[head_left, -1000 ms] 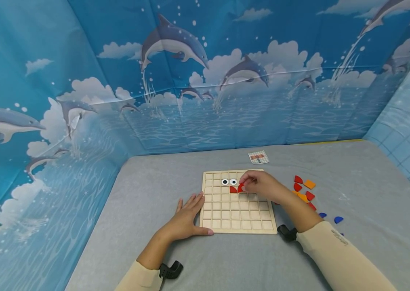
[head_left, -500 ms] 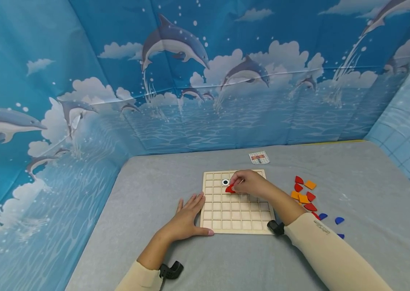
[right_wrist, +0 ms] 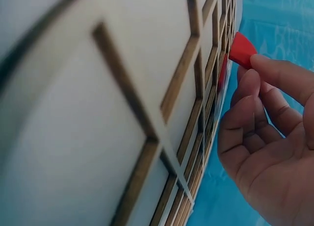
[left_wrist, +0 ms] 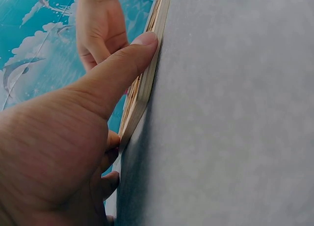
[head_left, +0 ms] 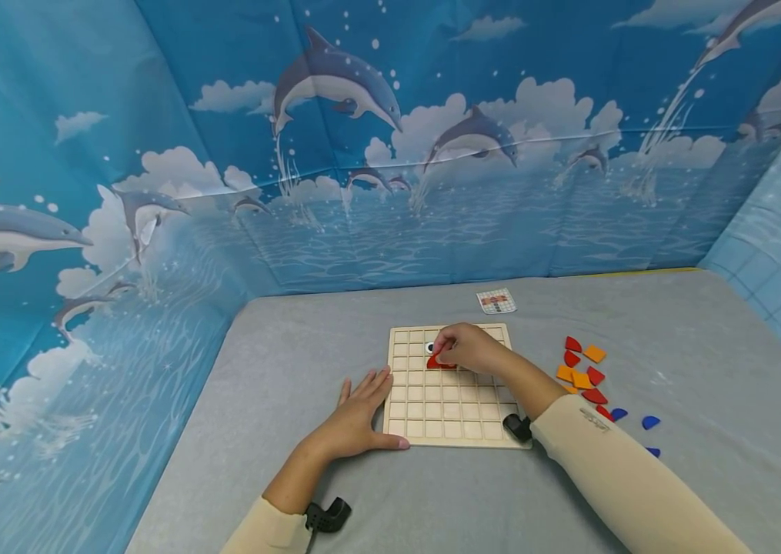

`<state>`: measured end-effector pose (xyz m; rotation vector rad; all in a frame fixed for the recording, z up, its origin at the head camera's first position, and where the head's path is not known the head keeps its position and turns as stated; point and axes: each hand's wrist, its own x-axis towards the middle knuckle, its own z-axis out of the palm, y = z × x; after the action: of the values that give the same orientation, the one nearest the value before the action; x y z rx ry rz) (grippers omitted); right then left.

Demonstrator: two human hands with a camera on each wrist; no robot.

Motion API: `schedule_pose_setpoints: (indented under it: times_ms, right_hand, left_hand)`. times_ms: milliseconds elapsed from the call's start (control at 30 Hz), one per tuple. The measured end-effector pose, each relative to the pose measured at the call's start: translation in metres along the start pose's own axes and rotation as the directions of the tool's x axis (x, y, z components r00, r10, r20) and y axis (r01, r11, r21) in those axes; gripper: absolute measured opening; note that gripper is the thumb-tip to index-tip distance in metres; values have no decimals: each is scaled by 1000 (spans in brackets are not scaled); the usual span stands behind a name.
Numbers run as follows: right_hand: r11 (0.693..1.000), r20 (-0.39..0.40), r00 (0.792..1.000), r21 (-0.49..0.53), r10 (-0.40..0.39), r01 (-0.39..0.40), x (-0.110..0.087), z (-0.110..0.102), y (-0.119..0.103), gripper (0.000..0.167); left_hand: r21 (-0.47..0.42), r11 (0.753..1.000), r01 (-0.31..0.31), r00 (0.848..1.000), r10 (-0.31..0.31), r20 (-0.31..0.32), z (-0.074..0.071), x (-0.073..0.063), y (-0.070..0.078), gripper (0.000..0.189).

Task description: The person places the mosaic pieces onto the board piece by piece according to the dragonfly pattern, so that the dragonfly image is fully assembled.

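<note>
A square wooden grid board [head_left: 445, 419] lies flat on the table. My right hand [head_left: 471, 350] is over its upper part, pinching a red quarter-circle piece [right_wrist: 242, 49] between thumb and finger. The right wrist view shows that piece tilted at the grid, with another red piece [right_wrist: 222, 73] in a cell beside it. One round black-and-white eye piece [head_left: 429, 348] shows just left of these fingers; the hand covers the cells to its right. My left hand [head_left: 355, 419] lies spread at the board's lower left corner, its thumb [left_wrist: 132, 54] along the front edge.
Right of the board lie loose red pieces [head_left: 595, 396], orange squares [head_left: 581, 380] and blue pieces [head_left: 650, 422]. Behind it is a small printed pattern card [head_left: 497, 301]. A dolphin-print curtain [head_left: 376, 231] hangs along the table's far edge.
My right hand has moved left across the board with the red piece, now covering the right-hand eye piece. The left hand has stayed in place.
</note>
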<state>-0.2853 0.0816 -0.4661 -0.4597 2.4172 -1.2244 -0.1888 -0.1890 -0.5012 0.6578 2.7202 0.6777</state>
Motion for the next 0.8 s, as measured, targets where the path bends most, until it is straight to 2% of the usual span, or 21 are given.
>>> schedule_pose_setpoints:
  times_ms: [300,500,800]
  right_hand:
    - [1000,3,1000,4,-2,2,5,4,-1,9]
    - [998,-12,1000,-64,-4,4,6,5,-1,11]
    - [985,-23,997,-160,-71,67,9,7,1,15]
  left_hand:
    - [0,1000,6,1000,-6,5,0,0,1,117]
    - [-2,1000,8,1000,-8,6,0,0,1,117]
    - [-10,1000,9,1000,-9,6,-2,0,1,117]
